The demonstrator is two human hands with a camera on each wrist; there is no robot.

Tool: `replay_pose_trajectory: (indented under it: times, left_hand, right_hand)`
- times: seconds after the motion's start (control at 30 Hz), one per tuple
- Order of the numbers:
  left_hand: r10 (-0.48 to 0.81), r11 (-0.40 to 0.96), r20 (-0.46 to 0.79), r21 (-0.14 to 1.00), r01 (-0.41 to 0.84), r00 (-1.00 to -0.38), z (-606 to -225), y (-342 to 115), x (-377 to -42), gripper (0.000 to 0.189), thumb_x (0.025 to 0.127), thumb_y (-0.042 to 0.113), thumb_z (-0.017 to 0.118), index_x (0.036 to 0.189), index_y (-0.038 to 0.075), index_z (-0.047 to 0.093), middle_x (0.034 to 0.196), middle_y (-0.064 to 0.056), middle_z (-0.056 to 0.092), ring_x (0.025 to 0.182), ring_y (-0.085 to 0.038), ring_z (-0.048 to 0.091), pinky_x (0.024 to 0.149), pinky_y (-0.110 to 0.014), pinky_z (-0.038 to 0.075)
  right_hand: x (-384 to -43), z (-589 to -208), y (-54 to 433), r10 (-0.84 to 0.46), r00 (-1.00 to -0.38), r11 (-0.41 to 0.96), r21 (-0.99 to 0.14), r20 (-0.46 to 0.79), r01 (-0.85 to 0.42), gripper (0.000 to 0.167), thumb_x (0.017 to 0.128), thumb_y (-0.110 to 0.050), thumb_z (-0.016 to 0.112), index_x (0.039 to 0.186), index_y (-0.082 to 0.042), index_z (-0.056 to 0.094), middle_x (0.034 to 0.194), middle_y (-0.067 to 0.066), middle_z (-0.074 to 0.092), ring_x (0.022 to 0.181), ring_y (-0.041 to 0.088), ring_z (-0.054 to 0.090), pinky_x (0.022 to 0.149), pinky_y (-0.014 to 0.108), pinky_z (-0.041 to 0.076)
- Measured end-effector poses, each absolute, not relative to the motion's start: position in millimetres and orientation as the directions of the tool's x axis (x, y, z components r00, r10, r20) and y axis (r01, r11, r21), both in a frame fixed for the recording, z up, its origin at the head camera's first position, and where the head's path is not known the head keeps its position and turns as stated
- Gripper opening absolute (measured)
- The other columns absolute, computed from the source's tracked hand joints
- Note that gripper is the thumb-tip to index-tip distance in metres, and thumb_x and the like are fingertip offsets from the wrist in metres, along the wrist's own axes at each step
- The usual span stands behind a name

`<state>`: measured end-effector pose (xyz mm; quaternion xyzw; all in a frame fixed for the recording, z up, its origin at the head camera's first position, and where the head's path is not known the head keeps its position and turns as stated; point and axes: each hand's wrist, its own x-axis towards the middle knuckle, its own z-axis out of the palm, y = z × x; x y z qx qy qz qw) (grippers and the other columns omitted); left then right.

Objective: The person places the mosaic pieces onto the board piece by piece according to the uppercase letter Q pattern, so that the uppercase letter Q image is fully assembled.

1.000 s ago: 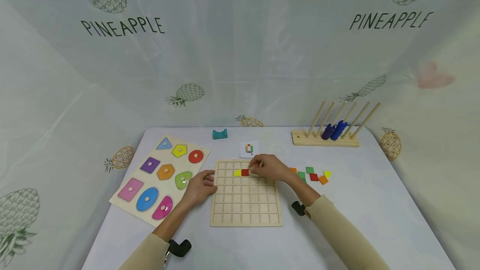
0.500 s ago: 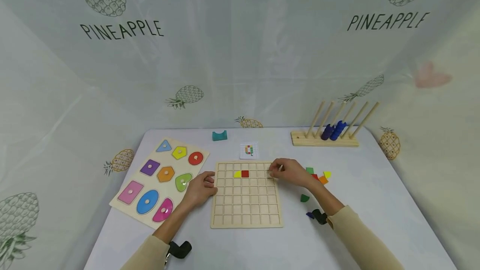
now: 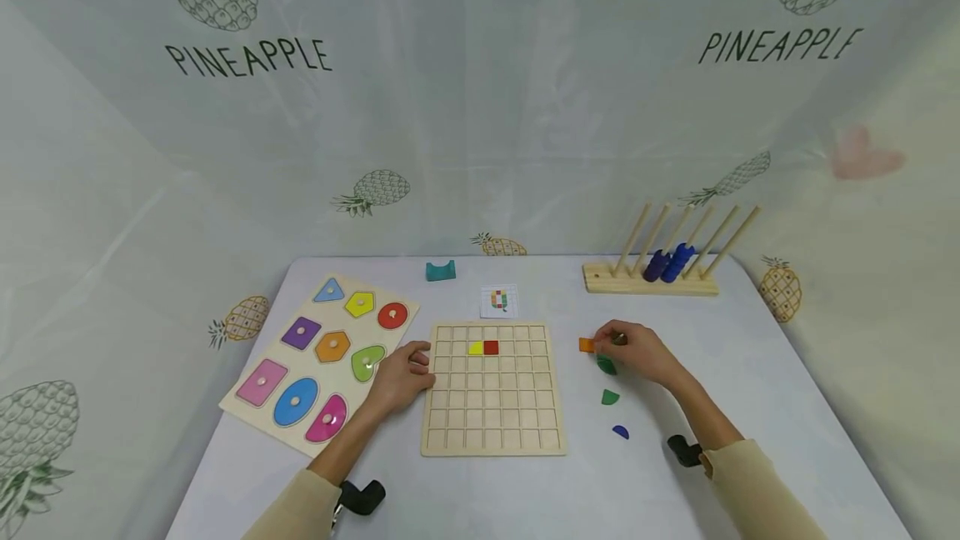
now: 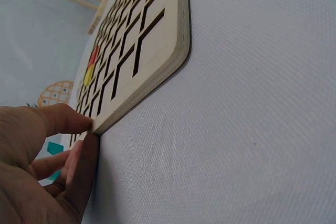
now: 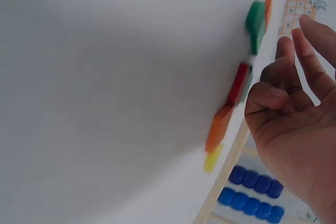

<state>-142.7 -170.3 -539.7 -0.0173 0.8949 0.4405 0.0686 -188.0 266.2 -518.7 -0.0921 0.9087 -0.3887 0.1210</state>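
My left hand (image 3: 401,377) grips the left edge of a wooden grid board (image 3: 493,423), with the thumb on its rim and fingers at its side; the left wrist view shows this pinch closely. A yellow tile (image 3: 476,348) and a red tile (image 3: 491,347) lie side by side in the grid. Right of the board, my right hand (image 3: 636,351) hovers over loose tiles, its fingers loosely curled with nothing visible between them. Around it are an orange tile (image 3: 586,345) and a green piece (image 3: 607,365). The right wrist view shows a red tile (image 5: 239,84) and a yellow tile (image 5: 213,157) there.
A shape puzzle board (image 3: 300,332) lies at the left. A small pattern card (image 3: 511,312) is behind the grid board, with a teal block (image 3: 440,271) farther back. A peg stand (image 3: 651,280) with blue beads stands at the back right. A blue piece (image 3: 620,432) lies nearer.
My right hand has moved right, from over the grid board to the loose tiles. The left hand stays at the board's edge, and the two tiles in the grid are unchanged.
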Motion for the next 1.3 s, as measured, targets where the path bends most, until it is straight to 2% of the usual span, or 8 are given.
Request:
replay_pose_trajectory:
  times: [0.17, 0.33, 0.5, 0.7, 0.9, 1.13, 1.3]
  left_hand:
    - [0.021, 0.613, -0.143, 0.784, -0.100, -0.990, -540, -170, -143, 0.054, 0.080, 0.009, 0.079, 0.131, 0.006, 0.062, 0.097, -0.001, 0.062, 0.088, -0.014, 0.064, 0.078, -0.032, 0.055]
    - [0.019, 0.613, -0.144, 0.784, -0.102, -0.989, -540, -169, -142, 0.054, 0.079, 0.009, 0.078, 0.131, 0.006, 0.062, 0.096, -0.001, 0.062, 0.087, -0.014, 0.064, 0.078, -0.032, 0.055]
    - [0.011, 0.617, -0.143, 0.780, -0.106, -0.990, -540, -168, -142, 0.054, 0.079, 0.009, 0.077, 0.130, 0.006, 0.063, 0.096, 0.000, 0.062, 0.086, -0.013, 0.064, 0.078, -0.031, 0.054]
    - [0.016, 0.617, -0.142, 0.780, -0.102, -0.990, -541, -169, -141, 0.056, 0.078, 0.008, 0.077, 0.131, 0.006, 0.062, 0.096, -0.001, 0.063, 0.087, -0.013, 0.066, 0.077, -0.032, 0.055]
    - [0.014, 0.610, -0.145, 0.785, -0.107, -0.989, -541, -170, -142, 0.056, 0.079, 0.008, 0.077, 0.133, 0.005, 0.062, 0.096, -0.001, 0.063, 0.087, -0.013, 0.066, 0.076, -0.031, 0.056]
    - [0.013, 0.611, -0.141, 0.785, -0.104, -0.990, -541, -169, -142, 0.056, 0.079, 0.009, 0.077, 0.133, 0.006, 0.062, 0.096, -0.001, 0.063, 0.087, -0.013, 0.067, 0.077, -0.031, 0.056]
    - [0.017, 0.606, -0.138, 0.790, -0.099, -0.990, -541, -169, -141, 0.056, 0.079, 0.008, 0.077, 0.133, 0.005, 0.062, 0.097, -0.001, 0.063, 0.087, -0.013, 0.067, 0.076, -0.031, 0.056]
  right_hand:
    - [-184, -518, 281, -0.250, -0.955, 0.698, -0.713, -0.157, -0.066, 0.023, 0.096, -0.031, 0.068, 0.109, -0.011, 0.069, 0.088, 0.003, 0.063, 0.075, 0.018, 0.055, 0.061, 0.029, 0.047]
    - [-183, -512, 299, -0.224, -0.960, 0.701, -0.712, -0.169, -0.038, 0.024, 0.097, -0.027, 0.066, 0.113, -0.009, 0.068, 0.091, 0.005, 0.066, 0.078, 0.020, 0.057, 0.060, 0.030, 0.049]
    - [-181, -508, 317, -0.188, -0.967, 0.724, -0.690, -0.173, -0.017, 0.030, 0.099, -0.028, 0.064, 0.120, -0.008, 0.065, 0.099, 0.007, 0.068, 0.086, 0.024, 0.058, 0.067, 0.033, 0.051]
    - [-177, -516, 336, -0.136, -0.980, 0.762, -0.648, -0.142, -0.012, 0.037, 0.097, -0.026, 0.067, 0.126, -0.004, 0.062, 0.098, 0.007, 0.062, 0.088, 0.023, 0.058, 0.071, 0.032, 0.048]
    - [-175, -523, 346, -0.094, -0.986, 0.794, -0.608, -0.137, 0.008, 0.042, 0.094, -0.025, 0.070, 0.126, -0.001, 0.061, 0.099, 0.011, 0.061, 0.087, 0.025, 0.058, 0.070, 0.032, 0.047]
    - [-177, -527, 348, -0.085, -0.991, 0.824, -0.567, -0.100, -0.013, 0.039, 0.092, -0.022, 0.072, 0.120, 0.002, 0.064, 0.099, 0.013, 0.062, 0.088, 0.027, 0.057, 0.068, 0.034, 0.047]
    - [-176, -526, 348, -0.070, -0.989, 0.848, -0.531, -0.130, 0.010, 0.037, 0.092, -0.024, 0.072, 0.116, 0.003, 0.065, 0.097, 0.014, 0.063, 0.086, 0.027, 0.057, 0.068, 0.035, 0.048]
